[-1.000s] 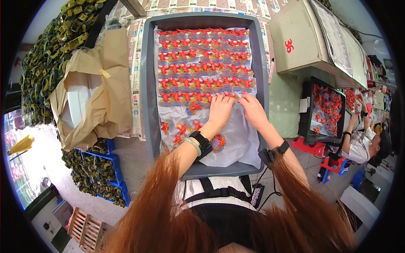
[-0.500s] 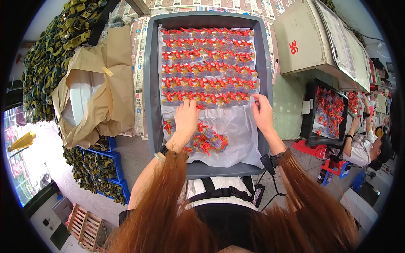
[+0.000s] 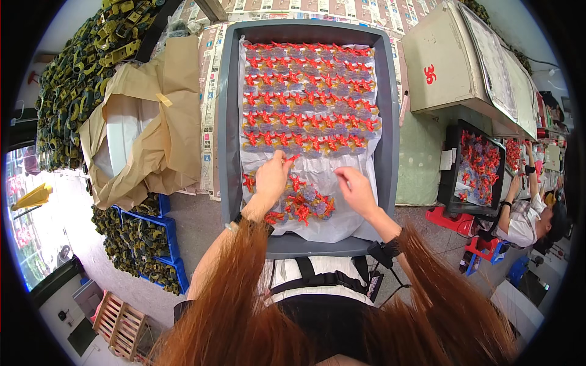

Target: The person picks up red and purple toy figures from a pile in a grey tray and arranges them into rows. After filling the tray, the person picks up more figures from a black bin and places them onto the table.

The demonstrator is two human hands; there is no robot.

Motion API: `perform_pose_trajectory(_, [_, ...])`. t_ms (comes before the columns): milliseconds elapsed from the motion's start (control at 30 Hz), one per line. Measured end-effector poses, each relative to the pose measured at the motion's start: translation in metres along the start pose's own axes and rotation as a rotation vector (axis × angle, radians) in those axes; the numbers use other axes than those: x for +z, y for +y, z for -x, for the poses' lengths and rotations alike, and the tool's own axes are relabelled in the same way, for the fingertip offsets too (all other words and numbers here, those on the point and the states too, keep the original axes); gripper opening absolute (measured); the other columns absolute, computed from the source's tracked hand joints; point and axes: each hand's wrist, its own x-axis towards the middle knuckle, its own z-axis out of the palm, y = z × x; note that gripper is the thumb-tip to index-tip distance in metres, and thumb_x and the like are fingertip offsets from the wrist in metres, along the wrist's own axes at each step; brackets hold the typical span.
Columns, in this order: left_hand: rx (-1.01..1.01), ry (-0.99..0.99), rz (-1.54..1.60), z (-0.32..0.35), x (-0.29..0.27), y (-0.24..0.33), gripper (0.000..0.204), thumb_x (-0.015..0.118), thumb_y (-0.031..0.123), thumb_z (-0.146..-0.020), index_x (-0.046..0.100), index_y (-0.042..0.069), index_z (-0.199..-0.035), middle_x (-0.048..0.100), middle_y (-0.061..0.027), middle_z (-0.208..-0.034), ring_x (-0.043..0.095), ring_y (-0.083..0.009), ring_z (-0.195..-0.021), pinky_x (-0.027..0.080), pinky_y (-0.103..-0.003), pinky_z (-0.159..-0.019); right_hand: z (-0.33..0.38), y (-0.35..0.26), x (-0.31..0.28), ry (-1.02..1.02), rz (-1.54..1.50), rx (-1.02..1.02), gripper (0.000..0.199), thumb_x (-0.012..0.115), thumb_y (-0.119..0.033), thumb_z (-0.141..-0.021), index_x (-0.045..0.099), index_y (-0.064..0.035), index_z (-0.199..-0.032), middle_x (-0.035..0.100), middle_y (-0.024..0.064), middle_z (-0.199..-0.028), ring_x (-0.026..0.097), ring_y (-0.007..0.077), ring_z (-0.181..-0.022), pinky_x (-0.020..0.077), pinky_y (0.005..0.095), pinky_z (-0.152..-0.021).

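A gray tray (image 3: 232, 122) is filling the upper middle of the frame, its white sheet (image 3: 348, 224) carrying rows of red, purple and yellow figures (image 3: 312, 97) across the upper part, while a loose pile (image 3: 305, 203) of similar ones is lying lower, at the frame's center. Between rows and pile, the left hand (image 3: 273, 178) is pinching a small red piece (image 3: 293, 158) at its fingertips; the right hand (image 3: 357, 192), right of center, is hovering with bent fingers, and whether it is gripping anything cannot be told.
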Motion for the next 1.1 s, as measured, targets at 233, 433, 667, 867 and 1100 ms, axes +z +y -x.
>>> perform_pose_trajectory(233, [-0.304,-0.55,1.443,0.011,-0.002,0.025,0.014,0.054,0.019,-0.087,0.049,0.01,-0.097,0.057,0.0004,-0.082,0.054,-0.009,-0.076,0.041,-0.024,-0.065,0.0,-0.027,0.022,-0.074,-0.842,0.363,0.029,0.056,-0.006,-0.082,0.046,-0.0008,-0.109,0.059,0.0087,-0.091,0.059,0.0168,-0.083,0.047,0.029,-0.072])
perform_pose_trajectory(433, [-0.306,-0.609,1.489,0.01,0.029,0.046,0.01,0.054,0.019,-0.087,0.053,0.01,-0.09,0.054,0.0016,-0.083,0.05,-0.0074,-0.073,0.04,-0.022,-0.066,-0.009,-0.023,-0.007,0.045,-1.17,0.477,0.02,0.057,-0.006,-0.082,0.049,-0.0034,-0.101,0.059,0.0054,-0.091,0.058,0.0135,-0.081,0.0465,0.0266,-0.072])
perform_pose_trajectory(667, [-0.047,-0.41,0.985,-0.001,0.045,0.073,0.022,0.055,0.016,-0.085,0.052,0.003,-0.102,0.058,-0.0054,-0.092,0.057,-0.0145,-0.084,0.044,-0.026,-0.075,-0.03,0.018,-0.055,0.101,-0.33,0.19,0.018,0.062,-0.009,-0.078,0.053,-0.0007,-0.091,0.057,0.008,-0.098,0.059,0.0159,-0.081,0.048,0.0287,-0.067])
perform_pose_trajectory(867, [0.615,-0.429,0.235,0.021,0.083,0.074,0.031,0.057,0.018,-0.079,0.052,0.004,-0.106,0.055,-0.0121,-0.106,0.053,-0.0293,-0.097,0.041,-0.037,-0.085,-0.04,0.029,-0.06,-0.022,0.682,0.038,0.018,0.056,-0.006,-0.074,0.052,-0.0013,-0.091,0.055,0.0159,-0.097,0.057,0.0297,-0.087,0.0479,0.0378,-0.073])
perform_pose_trajectory(1100, [0.63,-0.755,0.15,0.057,0.105,0.093,0.029,0.054,0.019,-0.081,0.055,0.006,-0.107,0.057,-0.0137,-0.1,0.05,-0.0283,-0.101,0.037,-0.042,-0.088,-0.051,0.033,-0.038,-0.161,0.887,0.112,0.016,0.045,-0.006,-0.078,0.051,0.0,-0.091,0.057,0.0143,-0.092,0.055,0.03,-0.091,0.0476,0.0376,-0.076])
